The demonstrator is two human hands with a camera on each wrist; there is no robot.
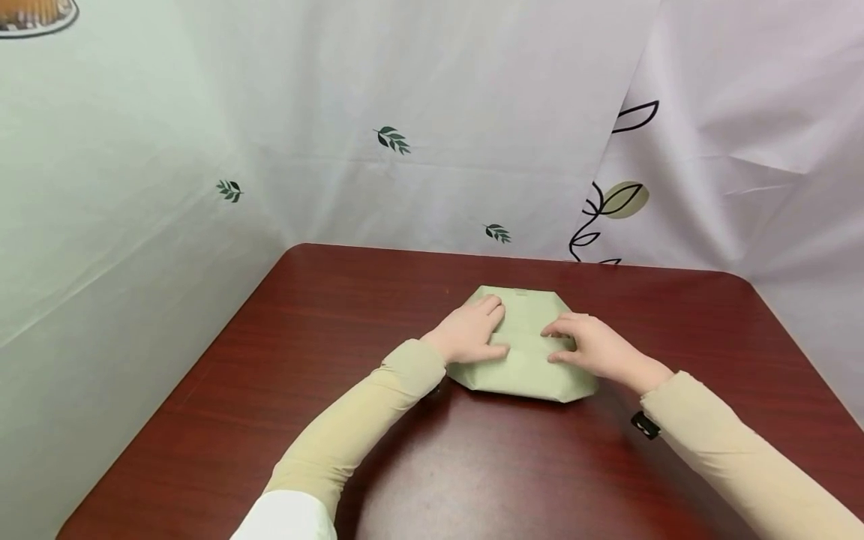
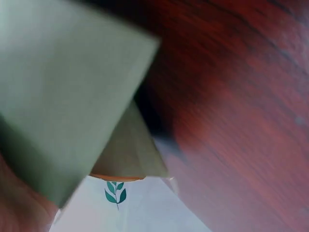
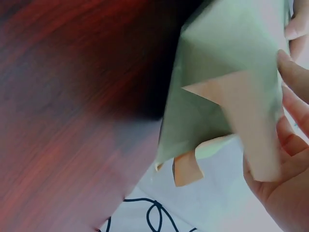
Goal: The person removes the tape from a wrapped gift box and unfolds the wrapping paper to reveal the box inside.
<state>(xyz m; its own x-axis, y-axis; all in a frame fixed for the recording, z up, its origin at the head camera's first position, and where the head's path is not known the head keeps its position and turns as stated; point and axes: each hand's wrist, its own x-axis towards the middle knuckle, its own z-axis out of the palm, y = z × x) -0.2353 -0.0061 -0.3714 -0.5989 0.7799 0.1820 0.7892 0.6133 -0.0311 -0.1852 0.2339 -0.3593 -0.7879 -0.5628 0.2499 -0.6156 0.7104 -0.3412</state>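
Note:
A pale green paper package (image 1: 523, 377) with angled corners lies on the table in the head view. My left hand (image 1: 472, 334) rests on its left side, fingers extended and thumb apart. On the right side, my right hand (image 1: 595, 349) touches the top with loosely bent fingers. From the right wrist, a tan flap (image 3: 253, 128) sticks out beside the right palm, and a smaller tan tab (image 3: 187, 169) shows at the far end. The left wrist view has the green paper (image 2: 72, 82) close up and blurred, with part of the left hand (image 2: 21, 205) at the edge.
The dark red wood-grain table (image 1: 324, 315) has rounded far corners. White cloth (image 1: 432, 90) with printed leaves hangs behind it and along both sides. A black cord (image 3: 157, 205) appears past the table edge in the right wrist view.

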